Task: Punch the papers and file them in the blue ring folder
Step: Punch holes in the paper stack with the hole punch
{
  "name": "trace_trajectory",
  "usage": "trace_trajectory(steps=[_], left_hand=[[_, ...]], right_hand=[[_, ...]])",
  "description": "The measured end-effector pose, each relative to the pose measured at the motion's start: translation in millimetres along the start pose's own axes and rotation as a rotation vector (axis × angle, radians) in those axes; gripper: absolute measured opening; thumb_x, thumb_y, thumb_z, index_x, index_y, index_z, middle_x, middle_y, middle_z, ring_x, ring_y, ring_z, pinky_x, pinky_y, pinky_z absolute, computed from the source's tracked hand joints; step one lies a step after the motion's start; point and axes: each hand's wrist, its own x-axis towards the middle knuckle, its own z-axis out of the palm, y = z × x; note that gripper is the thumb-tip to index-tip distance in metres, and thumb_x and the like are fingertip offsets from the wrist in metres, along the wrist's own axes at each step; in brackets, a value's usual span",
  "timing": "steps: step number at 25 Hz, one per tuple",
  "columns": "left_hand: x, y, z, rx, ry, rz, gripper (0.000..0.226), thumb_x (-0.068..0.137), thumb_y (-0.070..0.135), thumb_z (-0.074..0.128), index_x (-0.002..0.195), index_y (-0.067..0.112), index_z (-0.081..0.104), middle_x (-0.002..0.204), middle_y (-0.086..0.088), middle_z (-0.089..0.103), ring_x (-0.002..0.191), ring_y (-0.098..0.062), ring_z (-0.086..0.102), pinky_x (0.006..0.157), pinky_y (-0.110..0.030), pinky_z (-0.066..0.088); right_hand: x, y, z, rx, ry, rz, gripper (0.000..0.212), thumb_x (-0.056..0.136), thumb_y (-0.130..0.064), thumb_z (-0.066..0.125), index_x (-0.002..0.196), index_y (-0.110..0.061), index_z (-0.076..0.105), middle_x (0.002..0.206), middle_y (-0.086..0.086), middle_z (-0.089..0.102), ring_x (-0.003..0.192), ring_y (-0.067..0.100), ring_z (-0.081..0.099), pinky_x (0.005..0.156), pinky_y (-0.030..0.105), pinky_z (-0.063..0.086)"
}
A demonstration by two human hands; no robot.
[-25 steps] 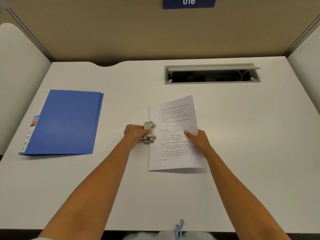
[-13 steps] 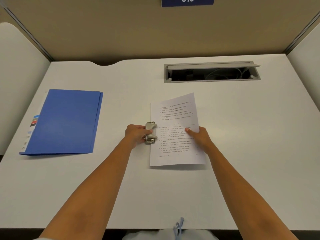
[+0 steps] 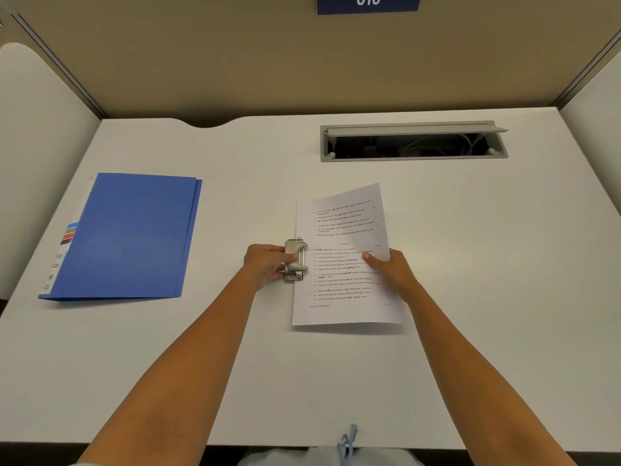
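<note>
A grey metal hole punch [image 3: 295, 258] stands at the middle of the white desk. My left hand [image 3: 267, 264] grips it from the left, thumb lying over its lever. The printed papers [image 3: 342, 230] lie flat to its right, their left edge tucked into the punch's slot. My right hand [image 3: 389, 269] holds the papers at their right edge, thumb on top of the sheet. The blue ring folder [image 3: 131, 235] lies closed on the left side of the desk, apart from both hands.
An open grey cable tray [image 3: 413, 142] with wires inside is set into the desk [image 3: 504, 264] at the back right. Partition walls close the desk off at the back and on both sides. A blue sign reading 016 [image 3: 368, 1] hangs on the back wall.
The papers have slid a little left into the punch's slot. Both hands have kept their grips; the view shifted slightly.
</note>
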Motion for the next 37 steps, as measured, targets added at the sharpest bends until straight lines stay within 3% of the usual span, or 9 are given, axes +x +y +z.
trace_trajectory(steps=[11,17,23,27,32,37], left_hand=[[-6,3,1,0.031,-0.009,-0.011,0.031,0.062,0.005,0.090,0.085,0.010,0.068,0.104,-0.019,0.072,0.097,-0.036,0.071,0.083,-0.044,0.059],[-9,10,1,0.069,-0.048,-0.012,0.053,0.064,0.005,0.089,0.110,0.005,0.063,0.105,-0.019,0.071,0.087,-0.033,0.072,0.071,-0.039,0.060],[-10,14,3,0.130,-0.070,-0.019,0.043,0.067,0.004,0.087,0.104,0.007,0.064,0.105,-0.020,0.071,0.096,-0.036,0.071,0.077,-0.043,0.060],[-8,15,1,0.129,-0.090,-0.022,0.036,0.068,0.002,0.086,0.096,0.009,0.063,0.104,-0.021,0.072,0.089,-0.035,0.071,0.081,-0.048,0.059],[-4,16,0,0.129,-0.112,-0.036,0.044,0.069,0.000,0.085,0.106,0.005,0.062,0.106,-0.021,0.071,0.082,-0.032,0.072,0.078,-0.045,0.060],[-2,18,3,0.176,-0.106,-0.043,0.040,0.067,-0.002,0.085,0.096,0.008,0.059,0.107,-0.022,0.070,0.092,-0.037,0.071,0.079,-0.050,0.059]], right_hand=[[-3,1,3,-0.027,0.022,-0.009,0.038,0.086,-0.041,0.067,0.112,-0.014,0.064,0.105,0.005,0.072,0.090,0.026,0.070,0.085,0.045,0.057],[-5,-3,0,-0.024,0.016,0.019,0.040,0.084,-0.041,0.068,0.114,-0.014,0.065,0.104,0.003,0.073,0.091,0.024,0.071,0.085,0.044,0.057],[-8,-3,0,-0.003,0.032,0.027,0.041,0.087,-0.038,0.066,0.118,-0.011,0.064,0.108,0.005,0.071,0.094,0.026,0.069,0.087,0.045,0.056],[-7,-5,-2,-0.003,0.023,0.037,0.043,0.085,-0.039,0.067,0.118,-0.012,0.064,0.107,0.005,0.072,0.093,0.025,0.070,0.087,0.045,0.056],[-7,-7,-2,-0.011,0.024,0.041,0.041,0.085,-0.039,0.067,0.116,-0.012,0.065,0.107,0.004,0.072,0.094,0.026,0.070,0.087,0.046,0.056],[-11,-9,0,-0.031,0.042,0.040,0.041,0.086,-0.040,0.066,0.116,-0.012,0.065,0.107,0.004,0.072,0.092,0.025,0.070,0.086,0.044,0.057]])
